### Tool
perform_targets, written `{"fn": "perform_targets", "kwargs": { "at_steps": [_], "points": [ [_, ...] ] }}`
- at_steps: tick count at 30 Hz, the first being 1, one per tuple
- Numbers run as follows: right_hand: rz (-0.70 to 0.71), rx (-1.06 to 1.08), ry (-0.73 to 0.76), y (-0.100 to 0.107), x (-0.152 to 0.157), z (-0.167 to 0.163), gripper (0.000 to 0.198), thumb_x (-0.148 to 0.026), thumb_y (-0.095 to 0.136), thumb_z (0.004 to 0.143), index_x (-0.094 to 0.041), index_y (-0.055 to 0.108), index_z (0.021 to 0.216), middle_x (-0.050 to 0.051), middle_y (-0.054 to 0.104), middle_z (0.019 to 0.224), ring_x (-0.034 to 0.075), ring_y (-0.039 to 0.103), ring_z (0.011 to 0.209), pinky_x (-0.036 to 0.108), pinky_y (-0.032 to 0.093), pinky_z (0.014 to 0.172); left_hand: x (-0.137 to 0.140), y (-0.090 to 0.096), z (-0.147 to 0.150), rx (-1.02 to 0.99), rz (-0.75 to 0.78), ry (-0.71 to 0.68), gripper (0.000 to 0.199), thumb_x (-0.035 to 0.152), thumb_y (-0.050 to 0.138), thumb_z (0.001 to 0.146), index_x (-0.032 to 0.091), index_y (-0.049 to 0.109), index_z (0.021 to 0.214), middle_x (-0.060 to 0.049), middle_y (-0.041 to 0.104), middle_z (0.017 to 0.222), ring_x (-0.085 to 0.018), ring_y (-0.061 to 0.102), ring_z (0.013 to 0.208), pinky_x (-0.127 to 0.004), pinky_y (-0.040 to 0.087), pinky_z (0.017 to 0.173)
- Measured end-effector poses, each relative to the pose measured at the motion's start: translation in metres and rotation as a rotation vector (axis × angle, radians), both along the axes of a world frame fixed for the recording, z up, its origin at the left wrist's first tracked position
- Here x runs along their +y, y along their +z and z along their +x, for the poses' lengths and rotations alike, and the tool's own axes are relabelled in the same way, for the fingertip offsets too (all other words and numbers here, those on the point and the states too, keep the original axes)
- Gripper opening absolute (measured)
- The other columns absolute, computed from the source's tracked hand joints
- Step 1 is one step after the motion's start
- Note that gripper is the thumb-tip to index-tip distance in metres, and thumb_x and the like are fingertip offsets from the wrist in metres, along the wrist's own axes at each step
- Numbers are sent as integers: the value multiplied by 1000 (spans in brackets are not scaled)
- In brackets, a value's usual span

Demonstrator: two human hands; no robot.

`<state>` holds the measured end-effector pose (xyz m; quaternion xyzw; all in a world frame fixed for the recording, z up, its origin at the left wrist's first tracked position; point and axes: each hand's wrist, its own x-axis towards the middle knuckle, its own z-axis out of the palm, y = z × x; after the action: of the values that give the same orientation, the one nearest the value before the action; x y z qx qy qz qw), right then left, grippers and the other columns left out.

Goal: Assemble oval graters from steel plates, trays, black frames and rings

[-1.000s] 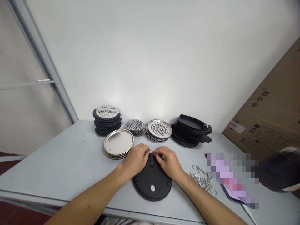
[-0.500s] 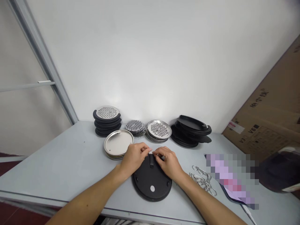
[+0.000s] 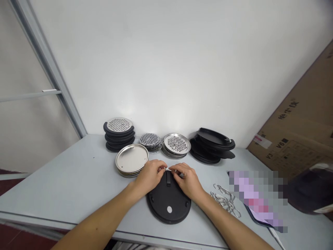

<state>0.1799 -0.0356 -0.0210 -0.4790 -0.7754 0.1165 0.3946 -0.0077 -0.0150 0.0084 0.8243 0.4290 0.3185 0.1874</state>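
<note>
In front of me on the table lies a round black plate [image 3: 168,199], with a short strap-like tab near its far edge and a pale round spot near its near edge. At that far edge, my left hand [image 3: 151,174] and my right hand [image 3: 186,176] pinch a small silvery metal wire piece [image 3: 168,169] between them. Fingers cover most of the piece, so its full shape is hidden. Right of my right forearm is a heap of bent metal wire hooks [image 3: 225,199]. Beyond my left hand stands a stack of shallow metal discs [image 3: 132,158].
Along the wall stand slotted discs in black holders [image 3: 119,133], small grater discs [image 3: 150,139], larger grater discs [image 3: 177,144] and black plates [image 3: 213,142]. To the right are a pixelated phone [image 3: 256,201], a dark container [image 3: 307,191] and a cardboard box [image 3: 296,121].
My left fingers have shifted very slightly at the metal wire piece, and a bit more of it shows between the hands. The plate and stacks stay where they were.
</note>
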Motion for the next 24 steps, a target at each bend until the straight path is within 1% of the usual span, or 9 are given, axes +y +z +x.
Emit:
{"fn": "perform_targets", "kwargs": {
  "at_steps": [3, 8, 12, 17, 24],
  "points": [
    [-11, 11, -8, 0, 0, 0, 24, -8, 55, 84, -24, 71, 93, 3, 72, 87, 21, 61, 79, 35, 49, 75, 0, 0, 0, -2, -21, 1, 19, 15, 55, 84, 20, 71, 92, -2, 73, 88, -16, 66, 77, -28, 50, 76],
    [-3, 27, 19, 2, -1, 1, 27, -7, 55, 84, -25, 72, 95, 3, 73, 90, 22, 62, 84, 36, 49, 78, -1, -2, 1, -23, -44, -1, 23, 15, 54, 85, 21, 70, 100, -2, 74, 93, -17, 68, 81, -28, 50, 78],
    [-3, 36, 45, 2, -1, 2, 28, -6, 55, 83, -25, 73, 94, 3, 73, 89, 21, 62, 85, 36, 49, 79, -2, 0, 1, 8, -27, -5, 21, 14, 54, 84, 21, 72, 92, -2, 74, 90, -18, 67, 81, -28, 50, 76],
    [0, 22, 23, 1, -1, 2, 26, -6, 57, 82, -25, 73, 89, 4, 72, 87, 23, 61, 89, 37, 49, 81, -3, 0, 2, 21, -21, -3, 20, 13, 54, 83, 20, 72, 89, -2, 73, 86, -17, 66, 78, -27, 48, 74],
    [-20, 12, 34, -2, -1, 1, 28, -3, 54, 80, -22, 72, 88, 5, 70, 89, 21, 61, 88, 35, 49, 81, -7, -8, 6, 95, 78, 38, 19, 7, 54, 80, 18, 69, 82, -3, 69, 80, -17, 62, 76, -27, 44, 71]
  ]
}}
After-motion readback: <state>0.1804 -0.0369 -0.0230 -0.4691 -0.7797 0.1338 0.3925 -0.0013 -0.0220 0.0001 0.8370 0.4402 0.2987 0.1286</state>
